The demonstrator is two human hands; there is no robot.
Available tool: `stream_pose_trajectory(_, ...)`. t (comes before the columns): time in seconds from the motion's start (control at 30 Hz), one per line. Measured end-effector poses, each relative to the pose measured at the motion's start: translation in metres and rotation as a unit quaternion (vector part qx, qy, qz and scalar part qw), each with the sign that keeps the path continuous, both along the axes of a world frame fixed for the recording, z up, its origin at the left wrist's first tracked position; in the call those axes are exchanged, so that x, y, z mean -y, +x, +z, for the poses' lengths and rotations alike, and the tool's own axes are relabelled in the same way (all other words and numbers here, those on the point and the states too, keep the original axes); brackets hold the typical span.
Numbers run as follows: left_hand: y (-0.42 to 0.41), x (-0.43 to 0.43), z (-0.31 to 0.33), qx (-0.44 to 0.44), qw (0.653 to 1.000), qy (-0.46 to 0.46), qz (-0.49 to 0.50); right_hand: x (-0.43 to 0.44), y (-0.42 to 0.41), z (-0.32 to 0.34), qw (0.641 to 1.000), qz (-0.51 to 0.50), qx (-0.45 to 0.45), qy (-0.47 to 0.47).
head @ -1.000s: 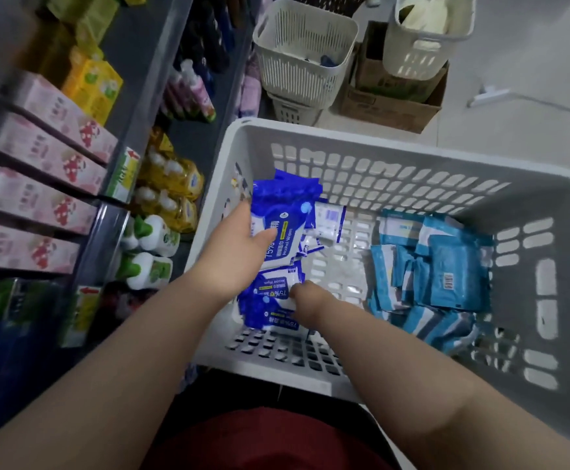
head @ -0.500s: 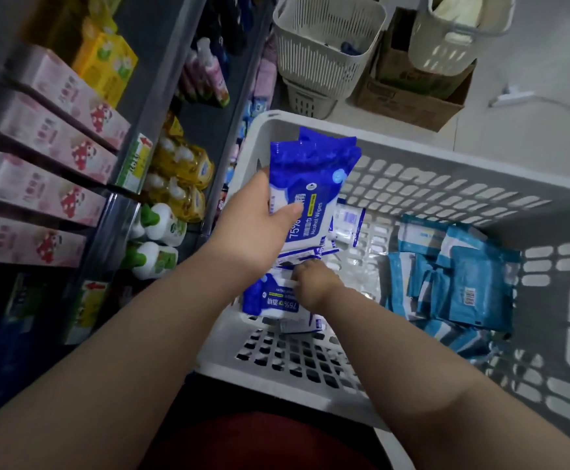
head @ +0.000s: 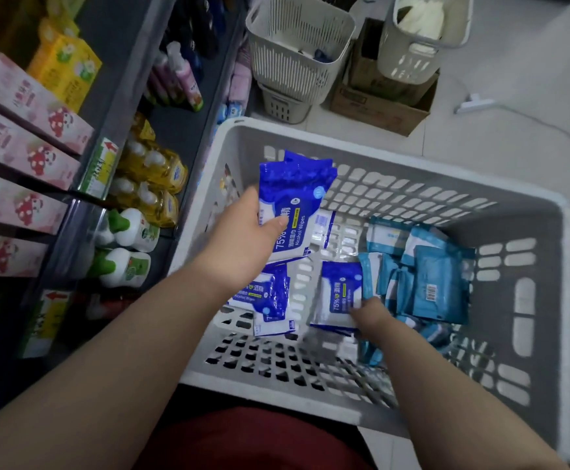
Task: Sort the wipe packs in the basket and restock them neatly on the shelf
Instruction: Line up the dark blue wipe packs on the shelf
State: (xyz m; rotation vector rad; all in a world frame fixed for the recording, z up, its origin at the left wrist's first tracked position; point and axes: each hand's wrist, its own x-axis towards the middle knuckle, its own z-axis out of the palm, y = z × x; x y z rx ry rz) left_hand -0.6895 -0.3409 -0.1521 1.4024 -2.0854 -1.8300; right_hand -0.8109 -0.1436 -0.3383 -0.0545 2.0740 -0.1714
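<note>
Head view: looks down into a large grey basket (head: 388,157) on the floor, with the shelf (head: 124,72) running along the left.
Left hand: the left hand (head: 246,239) grips a stack of dark blue packs (head: 293,205), thumb across the front, fingers behind. The stack is raised over the far-left part of the basket, probably so that one kind stays bundled together.
Right hand: the right hand (head: 371,315) pinches the near edge of a single dark blue pack (head: 339,293) in the middle of the basket. It touches the blue-green pile on its right, likely the next one for the stack.
Other packs: loose dark blue packs (head: 266,300) lie on the floor of the basket under the left wrist. The light blue packs (head: 439,286) are heaped together on the right side.
Sorting so far: the two colours sit in separate halves, so the sort looks well on, and no restocking has started.
Edges: the basket's left wall stands between the stack and the shelf, so the bundle must rise over the rim to get there. The right wrist is close to the light blue heap and could nudge it.
Open room: bare slotted floor shows between the two groups and along the near wall. On the shelf, yellow bottles (head: 154,171), green-capped bottles (head: 131,262) and pink boxes (head: 32,147) fill the tiers in sight. I cannot tell where the gap for the wipes is.
</note>
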Motion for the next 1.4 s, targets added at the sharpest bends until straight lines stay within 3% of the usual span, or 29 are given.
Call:
stream_pose_trajectory(0.13, -0.006, -0.012, -0.002, -0.003, 1.0, 0.002, -0.02, -0.001, 0.001, 0.014, 0.972, 0.201, -0.017, 0.12)
stream_pose_trajectory(0.23, -0.006, -0.015, -0.004, 0.0, 1.0, 0.0, -0.024, 0.014, 0.001, 0.027, 0.917, 0.36, -0.135, 0.106)
stream_pose_trajectory(0.3, -0.005, -0.015, -0.006, 0.0, 1.0, 0.01, -0.012, 0.023, 0.002, 0.023, 0.844, 0.508, -0.171, 0.007)
stream_pose_trajectory(0.4, -0.002, -0.016, -0.01, 0.009, 1.0, 0.026, 0.013, 0.036, 0.003, 0.006, 0.682, 0.716, -0.131, -0.071)
stream_pose_trajectory(0.47, 0.001, -0.017, -0.014, 0.021, 0.999, 0.026, 0.028, 0.042, 0.006, -0.006, 0.622, 0.772, -0.124, -0.045)
stream_pose_trajectory(0.57, 0.006, -0.018, -0.019, 0.043, 0.998, 0.009, 0.042, 0.047, 0.015, -0.014, 0.57, 0.809, -0.139, -0.005)
stream_pose_trajectory(0.7, 0.008, -0.019, -0.025, 0.059, 0.996, 0.026, 0.066, 0.049, 0.023, -0.016, 0.528, 0.832, -0.17, 0.015)
stream_pose_trajectory(0.77, 0.007, -0.021, -0.028, 0.06, 0.993, 0.044, 0.095, 0.046, 0.023, -0.014, 0.526, 0.831, -0.179, -0.008)
stream_pose_trajectory(0.83, 0.005, -0.025, -0.032, 0.046, 0.986, 0.09, 0.134, 0.041, 0.018, -0.005, 0.558, 0.809, -0.181, -0.042)
stream_pose_trajectory(0.97, 0.004, -0.033, -0.038, -0.008, 0.965, 0.185, 0.185, 0.024, 0.0, 0.024, 0.704, 0.679, -0.186, -0.091)
stream_pose_trajectory(1.07, 0.003, -0.04, -0.036, -0.051, 0.951, 0.221, 0.212, 0.01, -0.004, 0.046, 0.871, 0.402, -0.205, -0.192)
stream_pose_trajectory(1.1, 0.002, -0.042, -0.033, -0.063, 0.945, 0.233, 0.222, 0.007, -0.003, 0.054, 0.914, 0.268, -0.193, -0.236)
stream_pose_trajectory(1.13, 0.001, -0.044, -0.031, -0.075, 0.938, 0.247, 0.233, 0.005, -0.003, 0.065, 0.934, 0.132, -0.167, -0.287)
stream_pose_trajectory(1.23, -0.007, -0.05, -0.024, -0.105, 0.919, 0.282, 0.256, -0.005, -0.004, 0.089, 0.904, -0.161, -0.064, -0.39)
stream_pose_trajectory(1.4, -0.015, -0.064, -0.014, -0.137, 0.917, 0.281, 0.249, -0.023, -0.009, 0.114, 0.809, -0.36, 0.089, -0.456)
